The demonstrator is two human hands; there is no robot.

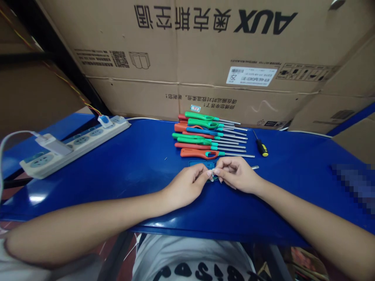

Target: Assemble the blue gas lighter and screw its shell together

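Note:
My left hand (187, 185) and my right hand (238, 174) meet over the blue table, thumbs and forefingers pinched together. Between the fingertips is a small whitish part (213, 171), too small to name. Under my hands lies a blue lighter casing (199, 162), partly covered by my fingers. A metal tube end (255, 167) sticks out past my right hand. Just beyond, several long-necked lighters lie side by side, among them an orange lighter (193, 153) nearest me and a green lighter (199, 116) near the back. Their metal tubes point right.
A small screwdriver (262, 148) with a black and yellow handle lies right of the lighters. A white power strip (84, 144) with plugs and cables runs along the left. A large cardboard box (164, 70) stands behind the blue table (131, 168).

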